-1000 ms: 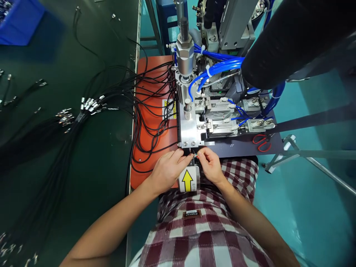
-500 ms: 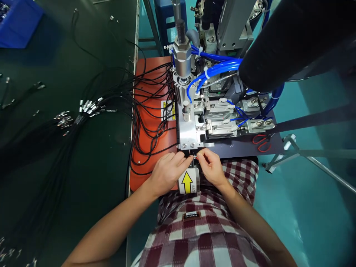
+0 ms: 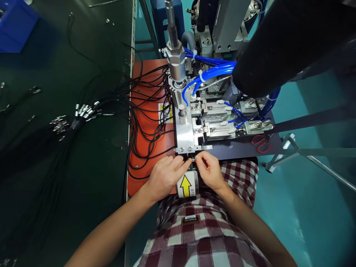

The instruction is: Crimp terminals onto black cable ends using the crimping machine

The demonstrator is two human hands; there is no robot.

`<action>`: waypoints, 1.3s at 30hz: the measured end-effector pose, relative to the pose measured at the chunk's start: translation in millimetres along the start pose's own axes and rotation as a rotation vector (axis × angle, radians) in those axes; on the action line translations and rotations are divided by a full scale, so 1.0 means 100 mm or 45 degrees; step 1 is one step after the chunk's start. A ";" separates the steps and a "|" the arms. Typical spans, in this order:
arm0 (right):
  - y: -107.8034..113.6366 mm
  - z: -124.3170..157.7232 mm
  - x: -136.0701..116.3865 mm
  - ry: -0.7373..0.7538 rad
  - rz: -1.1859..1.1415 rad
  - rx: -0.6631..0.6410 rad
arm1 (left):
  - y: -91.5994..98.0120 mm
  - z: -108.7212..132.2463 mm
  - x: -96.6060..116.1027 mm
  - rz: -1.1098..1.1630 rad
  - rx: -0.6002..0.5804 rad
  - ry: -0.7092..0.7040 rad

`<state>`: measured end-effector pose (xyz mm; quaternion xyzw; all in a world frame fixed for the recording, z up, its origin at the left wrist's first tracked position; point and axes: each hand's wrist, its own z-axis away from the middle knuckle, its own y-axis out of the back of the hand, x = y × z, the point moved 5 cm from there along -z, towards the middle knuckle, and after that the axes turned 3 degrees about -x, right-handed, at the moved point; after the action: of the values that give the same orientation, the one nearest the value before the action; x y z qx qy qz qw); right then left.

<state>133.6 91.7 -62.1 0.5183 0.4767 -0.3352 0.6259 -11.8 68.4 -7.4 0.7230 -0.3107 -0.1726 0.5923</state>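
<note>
At the front of the machine (image 3: 185,135), both hands meet over a narrow slot. My left hand (image 3: 164,177) is closed, its index finger and thumb reaching to a tiny bright cable end (image 3: 193,160) with a speck of red. From the other side, my right hand (image 3: 210,171) pinches that same small piece between thumb and index finger. The fingertips hide most of it, so its exact shape is unclear. Just below the fingers is a plate with a yellow arrow (image 3: 186,186).
Black cables (image 3: 147,129) run across the orange base (image 3: 167,142) onto the dark table (image 3: 111,193), where bundled metal connectors (image 3: 85,110) lie. A blue bin (image 3: 19,27) stands far left. Red-handled scissors (image 3: 260,144) rest right of the machine; blue air hoses (image 3: 217,69) arch above.
The whole view has shifted slightly, so the machine appears a little further left and lower. Both hands keep nearly the same pose at the small cable end.
</note>
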 end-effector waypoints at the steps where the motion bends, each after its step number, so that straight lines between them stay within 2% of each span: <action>1: -0.01 0.00 0.03 -0.046 -0.079 0.003 | 0.00 0.00 0.00 0.004 -0.001 0.000; 3: -0.03 0.00 0.06 -0.095 -0.170 0.009 | -0.01 0.01 0.00 0.008 -0.002 -0.002; 8: -0.01 0.00 0.04 -0.025 -0.039 -0.009 | 0.00 0.00 -0.01 0.039 0.053 0.004; 13: -0.05 0.00 0.11 -0.110 -0.321 -0.044 | 0.01 0.00 -0.02 0.089 0.078 0.017; 18: -0.09 0.00 0.14 -0.142 -0.446 -0.037 | 0.01 0.00 -0.04 0.127 0.072 0.037; 25: -0.06 0.02 0.13 -0.078 -0.267 -0.011 | 0.01 0.00 -0.06 0.174 0.050 0.053; 39: -0.04 0.00 0.11 -0.050 -0.262 -0.045 | 0.02 -0.01 -0.07 0.258 0.036 0.062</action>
<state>133.6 91.2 -74.2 0.4489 0.5208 -0.3993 0.6064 -16.5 73.9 -6.4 0.7002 -0.3702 -0.0900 0.6038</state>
